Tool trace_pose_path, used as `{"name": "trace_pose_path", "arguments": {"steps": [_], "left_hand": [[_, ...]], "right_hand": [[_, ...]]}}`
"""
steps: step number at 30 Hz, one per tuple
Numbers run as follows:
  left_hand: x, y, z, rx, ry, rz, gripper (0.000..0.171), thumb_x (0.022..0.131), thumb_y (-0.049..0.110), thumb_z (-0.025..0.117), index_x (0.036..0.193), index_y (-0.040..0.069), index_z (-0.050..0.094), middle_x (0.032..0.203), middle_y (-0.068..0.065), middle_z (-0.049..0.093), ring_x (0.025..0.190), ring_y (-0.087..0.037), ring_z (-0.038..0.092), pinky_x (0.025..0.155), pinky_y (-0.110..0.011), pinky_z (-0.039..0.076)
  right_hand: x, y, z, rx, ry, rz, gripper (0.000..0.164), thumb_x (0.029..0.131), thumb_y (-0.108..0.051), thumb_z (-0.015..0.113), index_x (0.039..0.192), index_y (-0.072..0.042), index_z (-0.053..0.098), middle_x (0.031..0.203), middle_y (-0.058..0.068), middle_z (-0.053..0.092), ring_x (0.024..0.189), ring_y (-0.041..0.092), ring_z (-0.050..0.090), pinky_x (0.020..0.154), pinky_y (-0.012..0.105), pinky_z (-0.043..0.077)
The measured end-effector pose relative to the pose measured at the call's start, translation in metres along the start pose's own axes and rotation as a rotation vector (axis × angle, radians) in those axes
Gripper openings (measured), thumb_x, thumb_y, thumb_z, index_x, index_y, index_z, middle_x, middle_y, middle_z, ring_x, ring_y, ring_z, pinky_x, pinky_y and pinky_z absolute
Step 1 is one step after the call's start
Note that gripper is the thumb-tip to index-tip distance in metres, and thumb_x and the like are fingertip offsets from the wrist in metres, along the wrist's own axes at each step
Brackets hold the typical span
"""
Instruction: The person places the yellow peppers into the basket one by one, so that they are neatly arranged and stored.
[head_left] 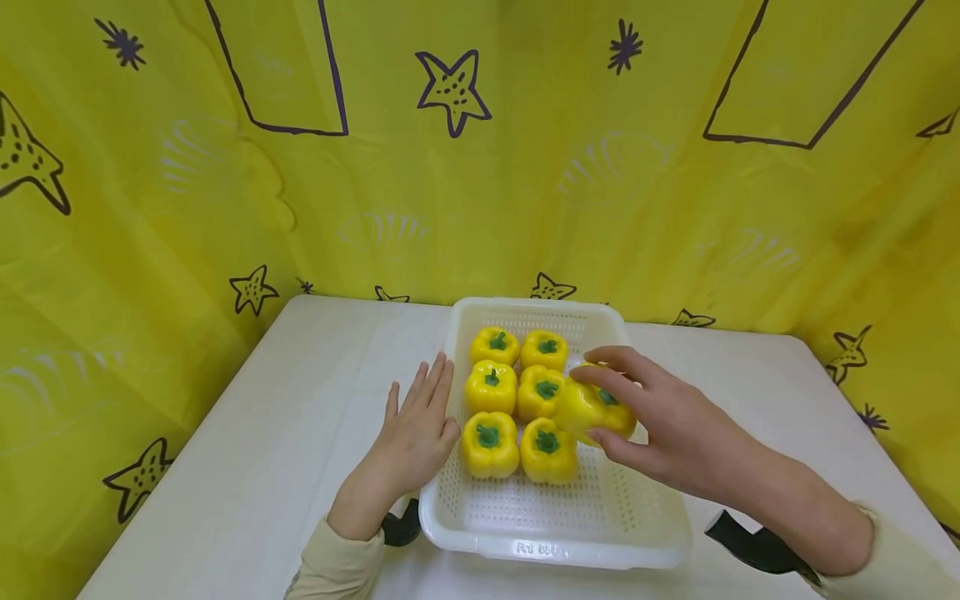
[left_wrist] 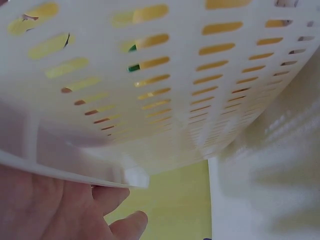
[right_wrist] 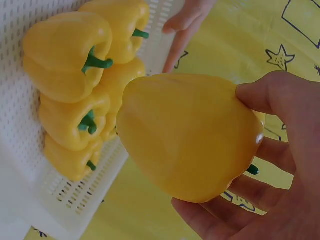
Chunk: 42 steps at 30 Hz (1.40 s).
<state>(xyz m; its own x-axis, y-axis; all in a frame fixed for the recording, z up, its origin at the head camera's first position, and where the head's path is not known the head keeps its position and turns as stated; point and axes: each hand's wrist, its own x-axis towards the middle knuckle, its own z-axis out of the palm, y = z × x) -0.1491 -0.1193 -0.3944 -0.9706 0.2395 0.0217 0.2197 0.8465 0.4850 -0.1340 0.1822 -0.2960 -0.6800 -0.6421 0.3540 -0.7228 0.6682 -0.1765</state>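
My right hand grips a yellow bell pepper between thumb and fingers, over the right side of a white plastic basket. The pepper's green stem points toward the palm. Several more yellow bell peppers stand in the basket in two columns, stems up, toward its left and middle. My left hand lies against the basket's left rim with its fingers straight, pointing away from me. From the left wrist view, the fingers appear below the rim, beside the slotted basket wall.
The basket stands on a table with a white cover. Yellow cloth printed with starfish and shells hangs behind and at both sides. Dark straps show near both wrists.
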Motion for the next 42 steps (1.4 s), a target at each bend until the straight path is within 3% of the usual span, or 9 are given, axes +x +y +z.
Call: {"name": "trace_pose_path", "arguments": {"steps": [7,16,23,32,42], "left_hand": [[-0.001,0.001,-0.001,-0.006,-0.005,-0.003,0.07,0.099,0.025,0.041,0.16,0.011,0.012,0.169,-0.001,0.002,0.156,-0.029,0.003,0.119,-0.066,-0.002],[0.0,0.001,-0.001,-0.006,0.003,0.0,0.069,0.099,0.025,0.042,0.16,0.01,0.012,0.169,-0.001,0.003,0.156,-0.03,0.003,0.118,-0.067,-0.002],[0.0,0.001,-0.001,0.004,-0.008,-0.006,0.069,0.099,0.026,0.041,0.16,0.011,0.011,0.169,-0.001,0.002,0.156,-0.029,0.002,0.119,-0.067,-0.002],[0.0,0.002,-0.002,0.02,-0.014,-0.017,0.07,0.099,0.026,0.042,0.16,0.012,0.011,0.169,0.0,0.001,0.156,-0.029,0.003,0.12,-0.066,-0.001],[0.0,0.002,-0.001,0.014,-0.016,-0.019,0.07,0.099,0.026,0.043,0.16,0.011,0.012,0.169,0.0,0.001,0.156,-0.028,0.002,0.119,-0.066,-0.002]], "right_hand": [[0.002,-0.007,0.007,0.035,-0.03,-0.001,0.056,0.081,-0.021,0.078,0.132,-0.022,0.056,0.137,0.004,0.052,0.092,0.01,0.061,0.071,0.024,0.055],[0.004,-0.016,0.016,0.074,-0.077,-0.045,0.054,0.08,-0.023,0.078,0.131,-0.02,0.058,0.136,0.006,0.054,0.095,0.013,0.065,0.073,0.022,0.056],[0.005,-0.021,0.025,0.087,-0.142,-0.142,0.055,0.083,-0.027,0.077,0.133,-0.024,0.056,0.134,0.0,0.054,0.109,0.015,0.062,0.083,0.029,0.057],[0.005,-0.026,0.036,0.134,-0.189,-0.229,0.05,0.085,-0.027,0.075,0.131,-0.024,0.057,0.133,-0.002,0.052,0.102,0.01,0.061,0.085,0.027,0.056],[0.004,-0.028,0.049,0.157,-0.23,-0.257,0.046,0.087,-0.03,0.074,0.129,-0.021,0.058,0.131,-0.003,0.052,0.101,0.009,0.06,0.086,0.025,0.054]]}}
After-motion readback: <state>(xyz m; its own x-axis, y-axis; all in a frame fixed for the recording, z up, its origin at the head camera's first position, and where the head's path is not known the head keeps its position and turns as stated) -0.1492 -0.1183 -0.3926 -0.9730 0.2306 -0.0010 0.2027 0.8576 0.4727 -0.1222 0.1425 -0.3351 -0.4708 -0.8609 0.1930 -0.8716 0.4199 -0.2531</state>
